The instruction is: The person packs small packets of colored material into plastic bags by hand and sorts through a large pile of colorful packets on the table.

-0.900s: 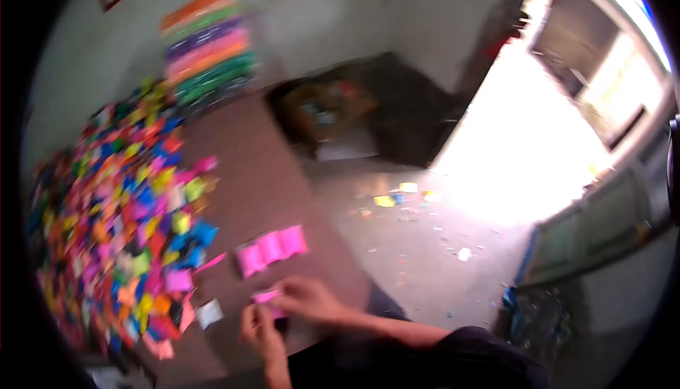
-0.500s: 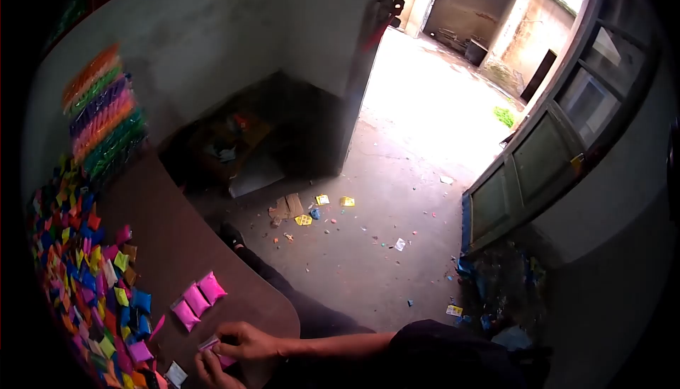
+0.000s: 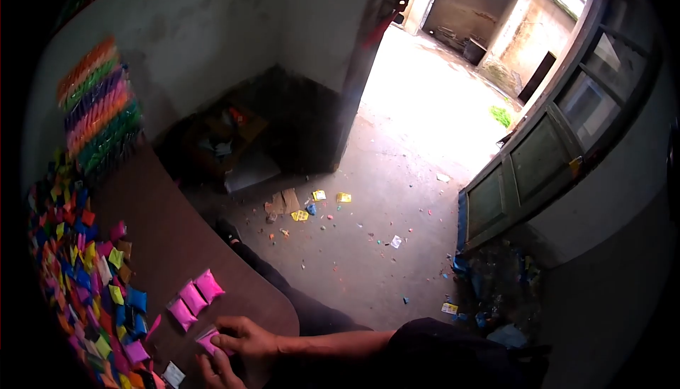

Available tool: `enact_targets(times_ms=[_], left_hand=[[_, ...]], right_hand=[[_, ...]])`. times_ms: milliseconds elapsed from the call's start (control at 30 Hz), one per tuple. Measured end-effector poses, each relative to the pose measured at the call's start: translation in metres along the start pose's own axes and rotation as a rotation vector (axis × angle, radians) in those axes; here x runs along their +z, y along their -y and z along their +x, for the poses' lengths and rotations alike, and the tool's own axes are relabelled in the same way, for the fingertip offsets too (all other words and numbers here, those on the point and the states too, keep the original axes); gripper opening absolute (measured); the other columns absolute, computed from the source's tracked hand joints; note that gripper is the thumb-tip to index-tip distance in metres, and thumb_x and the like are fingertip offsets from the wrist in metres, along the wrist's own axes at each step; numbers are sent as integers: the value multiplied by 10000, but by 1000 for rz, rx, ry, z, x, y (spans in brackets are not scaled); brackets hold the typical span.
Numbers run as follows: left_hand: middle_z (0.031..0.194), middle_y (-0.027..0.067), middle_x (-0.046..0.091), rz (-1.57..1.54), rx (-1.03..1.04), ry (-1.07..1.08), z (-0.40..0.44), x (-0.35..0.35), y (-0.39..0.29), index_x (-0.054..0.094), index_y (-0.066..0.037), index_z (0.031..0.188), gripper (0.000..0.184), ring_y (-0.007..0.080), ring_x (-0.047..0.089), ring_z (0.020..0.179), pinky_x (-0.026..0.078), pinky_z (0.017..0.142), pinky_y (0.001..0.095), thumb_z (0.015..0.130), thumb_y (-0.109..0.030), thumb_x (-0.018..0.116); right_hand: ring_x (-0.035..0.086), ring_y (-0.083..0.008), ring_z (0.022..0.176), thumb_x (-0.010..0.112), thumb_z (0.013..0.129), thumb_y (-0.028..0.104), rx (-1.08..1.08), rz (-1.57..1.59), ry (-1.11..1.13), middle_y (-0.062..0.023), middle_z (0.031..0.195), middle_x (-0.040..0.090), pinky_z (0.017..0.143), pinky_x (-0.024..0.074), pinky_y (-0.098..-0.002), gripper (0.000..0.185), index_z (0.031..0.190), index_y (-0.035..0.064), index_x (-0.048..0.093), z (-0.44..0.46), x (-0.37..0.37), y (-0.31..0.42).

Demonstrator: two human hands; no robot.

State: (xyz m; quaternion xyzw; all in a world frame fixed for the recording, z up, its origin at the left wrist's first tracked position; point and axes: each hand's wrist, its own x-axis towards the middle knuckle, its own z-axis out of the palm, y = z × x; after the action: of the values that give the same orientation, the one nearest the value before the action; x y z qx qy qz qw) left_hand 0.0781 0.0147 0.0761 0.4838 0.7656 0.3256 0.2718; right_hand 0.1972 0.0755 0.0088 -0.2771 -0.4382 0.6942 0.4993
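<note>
A small pink clay packet with a clear edge lies between my hands at the table's near side. My right hand reaches across from the right, its thumb and fingers closed on the packet. My left hand, partly cut off by the bottom edge, has its bent fingers at the packet's lower side; its grip is partly hidden. Just beyond, three pink packets lie side by side in a row. A white packet rests left of my left hand.
A heap of mixed-colour packets covers the left of the brown table. Behind it stand stacked rows of bagged coloured packets. Scraps and cardboard litter the floor. An open door stands at the right.
The pink packet now shows more clearly beyond my fingers, and my left fingers sit slightly lower and apart. The whole view has shifted slightly. The row of three packets stays put.
</note>
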Motion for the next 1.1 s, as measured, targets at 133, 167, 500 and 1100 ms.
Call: enact_targets(times_ms=[133, 167, 500, 1100], left_hand=[[1106, 217, 736, -74, 20, -61, 4, 4, 19, 703, 11, 1216, 513, 330, 695, 988, 541, 871, 410, 1004, -451, 636], [1106, 217, 736, -69, 12, -63, 3, 4, 19, 703, 11, 1216, 513, 330, 695, 988, 541, 871, 410, 1004, -451, 636], [1284, 116, 604, -692, -43, 59, 6, 17, 74, 632, 37, 1289, 493, 213, 554, 1143, 442, 1009, 345, 959, -314, 737], [842, -57, 597, -779, 83, 100, 14, 15, 41, 655, -11, 1056, 107, 30, 514, 742, 410, 672, 201, 1011, -108, 666]], right_hand=[[523, -75, 806, 623, 1044, 200, -26, -103, 21, -22, 836, 563, 676, 444, -294, 174, 1056, 29, 597, 1, 3, 5], [523, -75, 806, 623, 1044, 200, -19, -97, 24, -22, 836, 563, 676, 444, -294, 174, 1056, 29, 597, -1, 1, 10], [622, -118, 1039, 685, 1013, 165, 64, -122, 16, -41, 1094, 682, 902, 523, -309, 288, 1254, 16, 631, -3, -8, 4], [637, -100, 951, 690, 1011, 114, 105, -54, 10, -49, 1055, 690, 837, 527, -264, 281, 1250, -18, 622, -3, -6, 16]])
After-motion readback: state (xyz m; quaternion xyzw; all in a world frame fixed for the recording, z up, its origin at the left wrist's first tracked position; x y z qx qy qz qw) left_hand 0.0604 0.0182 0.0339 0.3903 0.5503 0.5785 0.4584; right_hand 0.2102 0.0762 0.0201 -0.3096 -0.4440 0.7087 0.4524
